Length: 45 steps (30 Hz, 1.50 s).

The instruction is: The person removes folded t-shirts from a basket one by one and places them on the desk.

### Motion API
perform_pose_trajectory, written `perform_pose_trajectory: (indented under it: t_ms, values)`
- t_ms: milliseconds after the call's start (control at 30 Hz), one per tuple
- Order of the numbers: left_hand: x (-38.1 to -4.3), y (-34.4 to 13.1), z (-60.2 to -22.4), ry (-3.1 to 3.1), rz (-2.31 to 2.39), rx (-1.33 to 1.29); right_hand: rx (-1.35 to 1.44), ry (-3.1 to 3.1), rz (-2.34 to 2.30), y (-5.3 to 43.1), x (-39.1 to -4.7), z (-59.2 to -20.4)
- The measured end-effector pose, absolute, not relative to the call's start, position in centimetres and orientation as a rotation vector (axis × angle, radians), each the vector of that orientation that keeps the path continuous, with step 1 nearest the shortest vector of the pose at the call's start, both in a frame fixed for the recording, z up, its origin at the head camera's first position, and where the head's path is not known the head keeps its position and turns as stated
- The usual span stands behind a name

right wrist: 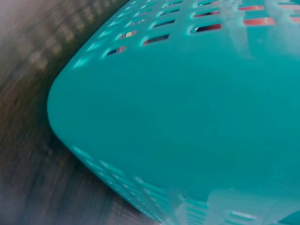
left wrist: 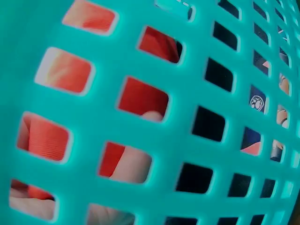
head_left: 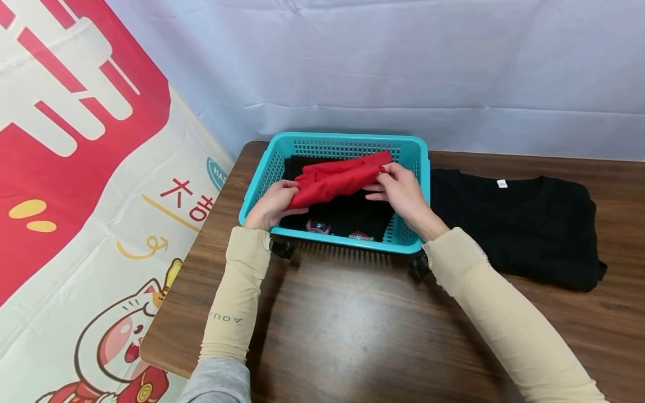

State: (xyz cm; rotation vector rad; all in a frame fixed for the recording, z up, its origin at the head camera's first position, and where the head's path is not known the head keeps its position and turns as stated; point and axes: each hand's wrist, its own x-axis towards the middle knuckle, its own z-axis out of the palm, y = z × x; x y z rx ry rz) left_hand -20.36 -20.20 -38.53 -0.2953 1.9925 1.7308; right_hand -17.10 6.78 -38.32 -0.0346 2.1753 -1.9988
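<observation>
A folded red cloth garment (head_left: 337,180) is held between both hands inside a turquoise plastic basket (head_left: 347,244). My left hand (head_left: 274,204) grips its left end, thumb on top and fingers beneath. At the other end, my right hand (head_left: 400,190) pinches the cloth near its upper right corner. Beneath lies dark folded clothing (head_left: 347,215) with small colourful printed figures along its near edge. Through the basket's holes, the left wrist view shows the red cloth (left wrist: 143,96) and a fingertip against it. Mostly the basket's corner (right wrist: 178,108) fills the right wrist view, the hand hidden.
A folded black T-shirt (head_left: 514,224) with a white neck label lies right of the basket on the brown wooden table (head_left: 353,324). Behind the table hangs a pale cloth backdrop (head_left: 378,61). A printed red-and-white banner (head_left: 101,168) stands at the left.
</observation>
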Motion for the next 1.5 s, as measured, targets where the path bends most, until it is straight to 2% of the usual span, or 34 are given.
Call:
perform_pose_trajectory:
  t_ms: [133,433,867,1167,1500]
  values:
    - [-20.4,-20.4,-38.6,2.104,1.599,-0.244,-0.034,2.228,-1.939,6.8,-17.1,-38.3]
    - [-20.0,-20.3,-38.9,2.339,1.448,-0.084,-0.132,2.641,-1.504,6.8,-16.9,-38.9]
    - [-19.8,-19.9,-39.2,2.341,1.293,0.105,-0.23,2.482,-1.397,6.9,-17.0,-39.1]
    - [-20.0,-19.4,-39.3,2.373,1.037,0.368,-0.303,2.504,-1.282,6.7,-17.0,-39.3]
    - [-19.9,-19.3,-39.3,2.411,0.989,0.329,-0.327,2.562,-1.207,6.7,-16.9,-39.4]
